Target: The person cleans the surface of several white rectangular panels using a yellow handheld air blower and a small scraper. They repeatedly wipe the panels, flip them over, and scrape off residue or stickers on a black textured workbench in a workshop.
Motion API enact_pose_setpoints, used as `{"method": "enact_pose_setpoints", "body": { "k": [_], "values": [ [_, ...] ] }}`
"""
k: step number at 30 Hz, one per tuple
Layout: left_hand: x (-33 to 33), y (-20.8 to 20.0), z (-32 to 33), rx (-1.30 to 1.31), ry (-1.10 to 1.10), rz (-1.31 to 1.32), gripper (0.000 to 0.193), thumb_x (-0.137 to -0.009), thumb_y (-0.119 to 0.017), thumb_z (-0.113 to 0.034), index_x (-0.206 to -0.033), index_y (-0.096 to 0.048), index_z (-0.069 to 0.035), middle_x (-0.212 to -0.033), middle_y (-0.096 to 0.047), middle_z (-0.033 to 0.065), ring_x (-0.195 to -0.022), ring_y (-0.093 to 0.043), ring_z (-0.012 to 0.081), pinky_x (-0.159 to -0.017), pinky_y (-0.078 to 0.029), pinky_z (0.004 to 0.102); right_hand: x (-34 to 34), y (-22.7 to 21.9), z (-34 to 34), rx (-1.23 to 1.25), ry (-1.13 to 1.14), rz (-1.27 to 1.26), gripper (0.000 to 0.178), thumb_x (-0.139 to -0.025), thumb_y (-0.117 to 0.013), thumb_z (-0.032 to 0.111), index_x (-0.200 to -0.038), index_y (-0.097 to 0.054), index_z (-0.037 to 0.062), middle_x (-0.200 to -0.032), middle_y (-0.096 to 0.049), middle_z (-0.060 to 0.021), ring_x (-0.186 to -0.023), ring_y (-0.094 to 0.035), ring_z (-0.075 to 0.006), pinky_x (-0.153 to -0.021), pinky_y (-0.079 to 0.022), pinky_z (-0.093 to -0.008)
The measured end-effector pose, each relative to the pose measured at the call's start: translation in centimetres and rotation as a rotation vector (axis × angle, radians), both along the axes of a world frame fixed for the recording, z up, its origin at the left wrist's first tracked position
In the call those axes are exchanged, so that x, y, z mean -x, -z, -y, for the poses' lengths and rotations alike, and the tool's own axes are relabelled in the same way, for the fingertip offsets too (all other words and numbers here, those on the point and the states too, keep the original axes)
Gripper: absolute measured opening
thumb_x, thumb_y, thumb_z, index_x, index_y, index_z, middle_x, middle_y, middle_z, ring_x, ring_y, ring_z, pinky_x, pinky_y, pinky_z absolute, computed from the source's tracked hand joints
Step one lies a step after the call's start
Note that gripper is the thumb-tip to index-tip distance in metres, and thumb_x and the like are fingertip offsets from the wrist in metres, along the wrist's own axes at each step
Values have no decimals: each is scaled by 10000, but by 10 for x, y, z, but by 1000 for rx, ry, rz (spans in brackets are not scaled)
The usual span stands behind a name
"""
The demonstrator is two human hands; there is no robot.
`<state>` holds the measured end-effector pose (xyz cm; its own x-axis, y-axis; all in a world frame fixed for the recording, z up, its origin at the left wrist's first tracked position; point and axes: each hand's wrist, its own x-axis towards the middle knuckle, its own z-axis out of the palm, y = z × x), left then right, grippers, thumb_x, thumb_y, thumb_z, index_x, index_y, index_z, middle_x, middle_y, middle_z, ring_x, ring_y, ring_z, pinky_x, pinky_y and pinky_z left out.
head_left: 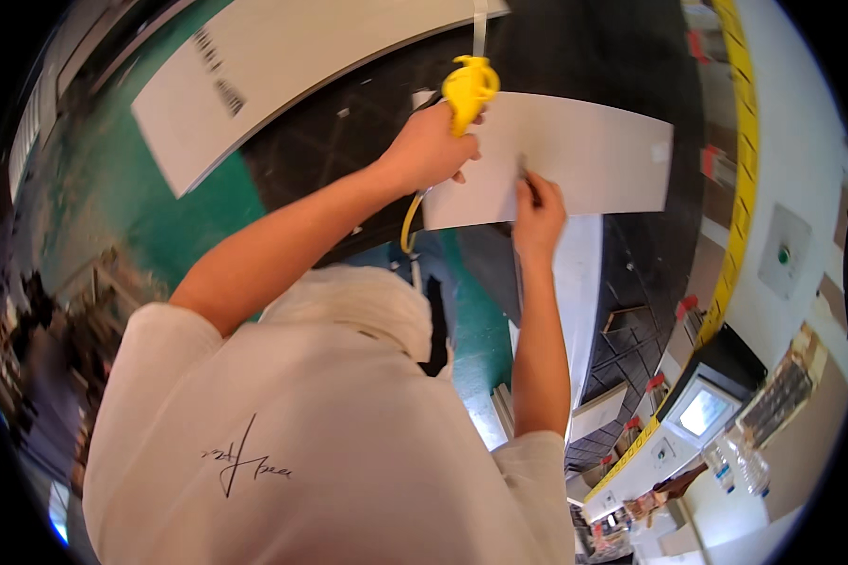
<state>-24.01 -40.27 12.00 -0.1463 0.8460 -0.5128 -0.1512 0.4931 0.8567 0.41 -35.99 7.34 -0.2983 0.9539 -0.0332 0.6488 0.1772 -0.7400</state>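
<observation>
My left hand is closed around a yellow hand tool with a rounded body, above the left end of a white panel. From the tool's far end a narrow pale strip runs away from me. Below the same hand hangs a curved yellow cord or strap; whether it joins the tool is hidden. My right hand is over the panel's near edge, fingers pinched on a small, thin dark object that is too blurred to name.
The panel lies on a dark work surface. Another large white panel with dark print sits at the far left. Along the right runs a machine rail with a yellow strip, a green button and a small screen. Green floor shows left.
</observation>
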Motion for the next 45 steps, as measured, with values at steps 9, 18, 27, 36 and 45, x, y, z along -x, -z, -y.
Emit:
{"method": "enact_pose_setpoints", "body": {
  "k": [9, 18, 27, 36, 45],
  "values": [
    [-101, 39, -66, -494, 369, -923, 501, -880, -601, -256, -1282, -615, 42, -1380, -616, 258, -1507, -390, 373, -1243, -267, 552, -37, 36, -215, -348, -103, 85, 101, -922, -704, 131, -976, -709, 45, -938, -671, -119, -862, -665, -337, -759, -537, -448],
    [-57, 50, -62, -270, 503, -1152, 629, -950, -597, -460, -1347, -595, 28, -1403, -612, 225, -1491, -379, 377, -1299, -145, 496, -228, 35, -416, -254, -14, 287, 179, -945, -713, 167, -1060, -766, 41, -1005, -745, -127, -917, -725, -327, -820, -566, -402],
    [-59, 58, -61, -363, 422, -1204, 554, -941, -577, -400, -1315, -625, 6, -1334, -619, 243, -1401, -413, 490, -1222, -280, 535, -208, 5, -411, -468, -536, 304, 112, -933, -672, 56, -1011, -749, 36, -1003, -712, -83, -992, -672, -310, -862, -549, -393],
    [-56, 60, -61, -376, 437, -1192, 524, -916, -606, -350, -1291, -647, 13, -1334, -646, 218, -1426, -438, 405, -1239, -262, 529, -242, -1, -345, -452, -477, 443, 110, -922, -641, 24, -1008, -708, 42, -965, -664, -116, -971, -658, -341, -835, -547, -430],
    [-62, 61, -66, -464, 370, -1209, 491, -916, -626, -312, -1276, -648, 21, -1321, -652, 216, -1394, -466, 407, -1213, -304, 526, -337, -14, -181, -121, 164, 457, 95, -941, -703, 82, -1019, -739, 41, -919, -680, -125, -832, -694, -307, -742, -552, -404]
  ]
}}
